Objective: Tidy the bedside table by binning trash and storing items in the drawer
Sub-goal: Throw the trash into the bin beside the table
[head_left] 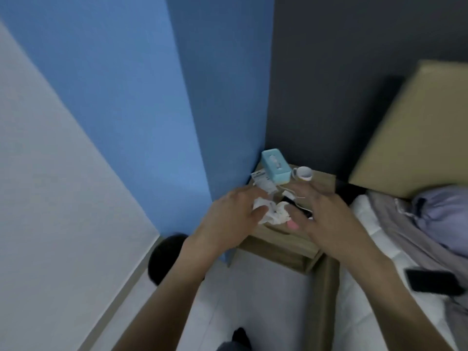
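Over the small wooden bedside table, our left hand closes on crumpled white tissue paper while our right hand hovers spread wide, holding nothing. We should gather every scrap before turning to the round black bin below left. No label on the teal tissue box is readable.

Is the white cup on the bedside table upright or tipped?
Tipped: the white cup lies on its side, its open mouth facing the camera.
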`<state>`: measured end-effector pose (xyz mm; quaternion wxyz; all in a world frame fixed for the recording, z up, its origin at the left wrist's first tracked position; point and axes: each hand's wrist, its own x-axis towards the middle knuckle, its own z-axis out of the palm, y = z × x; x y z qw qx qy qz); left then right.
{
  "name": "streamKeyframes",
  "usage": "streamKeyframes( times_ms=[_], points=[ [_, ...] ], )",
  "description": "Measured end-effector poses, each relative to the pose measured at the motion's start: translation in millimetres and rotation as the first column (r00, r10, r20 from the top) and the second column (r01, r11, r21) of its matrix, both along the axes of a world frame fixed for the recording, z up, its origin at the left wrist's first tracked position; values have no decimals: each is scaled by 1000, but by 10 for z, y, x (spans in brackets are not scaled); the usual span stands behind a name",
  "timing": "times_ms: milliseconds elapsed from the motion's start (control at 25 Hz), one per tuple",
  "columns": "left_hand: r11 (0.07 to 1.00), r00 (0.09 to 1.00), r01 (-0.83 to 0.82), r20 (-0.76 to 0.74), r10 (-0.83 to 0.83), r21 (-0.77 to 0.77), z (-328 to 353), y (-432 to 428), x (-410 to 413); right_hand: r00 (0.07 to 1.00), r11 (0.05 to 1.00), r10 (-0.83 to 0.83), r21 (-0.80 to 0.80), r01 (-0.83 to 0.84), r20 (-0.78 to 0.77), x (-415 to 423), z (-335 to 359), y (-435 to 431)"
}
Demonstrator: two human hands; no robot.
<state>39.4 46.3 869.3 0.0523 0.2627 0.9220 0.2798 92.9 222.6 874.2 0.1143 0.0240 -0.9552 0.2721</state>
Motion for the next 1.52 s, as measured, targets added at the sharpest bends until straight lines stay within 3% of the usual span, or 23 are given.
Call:
streamKeyframes(
  times_ms=[160, 280, 520, 720, 840, 1000, 1200, 1400, 1520],
  points=[
    [974, 974, -222, -37, 223, 38, -134, -473, -43, 973, 973, 229, -6, -229, 29, -514, -112, -419],
    [905, 904, -426, 29, 426, 11, -304, -890, -24, 906, 915, 401, -4, -404, 132, -926, -283, -863],
    [629, 609, -765, 159, 777, -141, -809, -1557, 233, 581, 610, 736, 33, -792, 348, -1509, -869, -1881],
    [390, 342, -894, 224, 912, -222, -1693, -1767, 134, 317, 368, 795, 6, -930, 518, -1988, -1741, -2489],
    [323, 219, -903, 342, 914, -285, -2460, -1773, -3, 219, 288, 745, -8, -958, 630, -2228, -2590, -2626],
    [342, 195, -880, 407, 892, -330, -3979, -1933, -466, 210, 221, 689, 76, -972, 694, -2677, -4287, -2762],
    [409, 266, -839, 386, 883, -360, -5664, -1931, -925, 218, 126, 648, 180, -976, 730, -3022, -6006, -2832],
    [528, 334, -726, 445, 831, -442, -6676, -1795, -1122, 176, -98, 573, 280, -955, 800, -3032, -6878, -2734],
    [507, 367, -712, 358, 859, -486, -6974, -1834, -1128, 175, -103, 647, 312, -945, 742, -3022, -7150, -2692]
  ],
)
